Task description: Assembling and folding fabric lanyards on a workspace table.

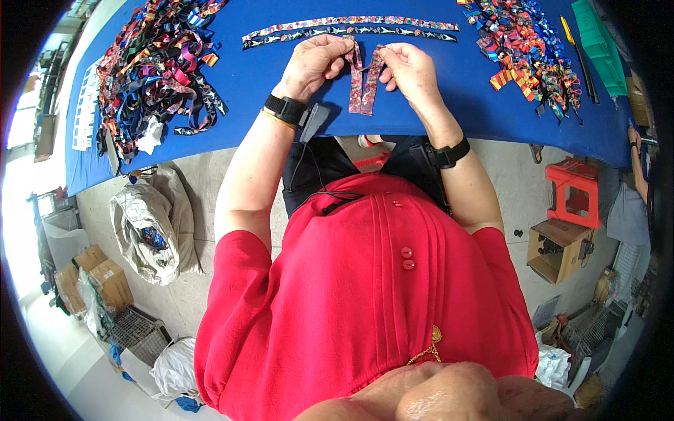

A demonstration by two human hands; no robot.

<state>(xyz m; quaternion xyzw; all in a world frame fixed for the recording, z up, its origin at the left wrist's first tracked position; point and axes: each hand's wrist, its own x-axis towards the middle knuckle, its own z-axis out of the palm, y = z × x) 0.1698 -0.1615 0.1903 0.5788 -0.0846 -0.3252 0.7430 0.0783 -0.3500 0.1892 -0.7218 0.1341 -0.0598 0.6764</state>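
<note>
Between my hands a reddish-purple patterned ribbon strap (355, 95) hangs folded, its lower part resting on the blue cloth. My left hand (316, 64) pinches one upper end of it between thumb and fingertips. The other upper end is pinched in my right hand (411, 72). Just beyond my hands, two flat ribbon straps lie stretched side by side: a multicoloured one (351, 23) at the back and a black patterned one (414, 33) nearer me.
A tangled heap of colourful straps (161, 84) covers the table's left side; another pile of straps (519, 49) lies on the right. Beyond that are a yellow-tipped tool (572, 42) and a green tray (600, 49). On the floor stand a sack (144, 231), a red stool (572, 193) and a box (558, 249).
</note>
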